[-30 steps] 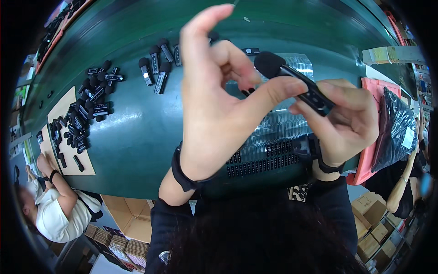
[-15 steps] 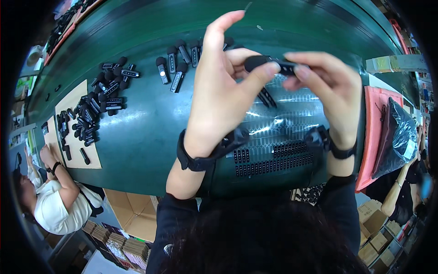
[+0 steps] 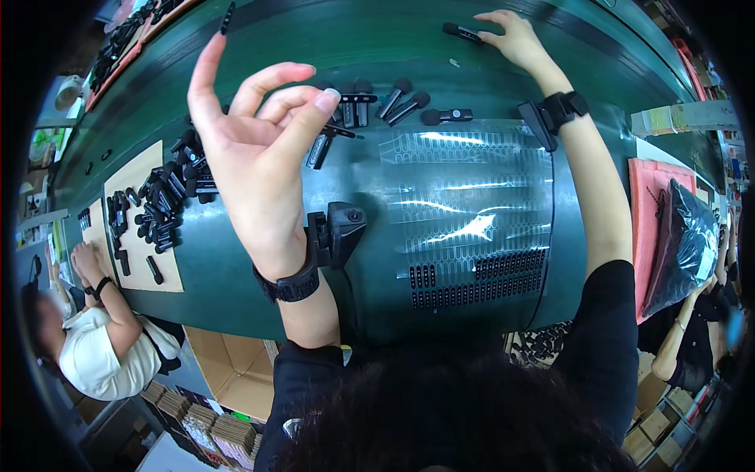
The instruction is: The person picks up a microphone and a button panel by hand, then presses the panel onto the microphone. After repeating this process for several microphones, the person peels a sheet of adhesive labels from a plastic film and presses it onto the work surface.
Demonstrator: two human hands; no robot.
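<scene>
My left hand is raised over the table, pinching a thin black strip with pale marks at the thumb tip. Another such strip clings to the tip of its raised index finger. A dark narrow piece shows just below the thumb; whether the hand holds it I cannot tell. At the far side, my right hand has thumb and index finger apart around the end of a small black clip-on microphone with a foam head. Below lies a clear sheet with rows of oval outlines, its nearest rows bearing black strips.
Several microphones lie behind the sheet. A heap of more covers a cardboard piece at left. On the right, a black plastic bag rests on pink foam. A person in white sits at left.
My hands have separated. The right one has carried the microphone to the table's far side, and its fingers have spread. My left hand has moved left, with strips at its fingertips.
</scene>
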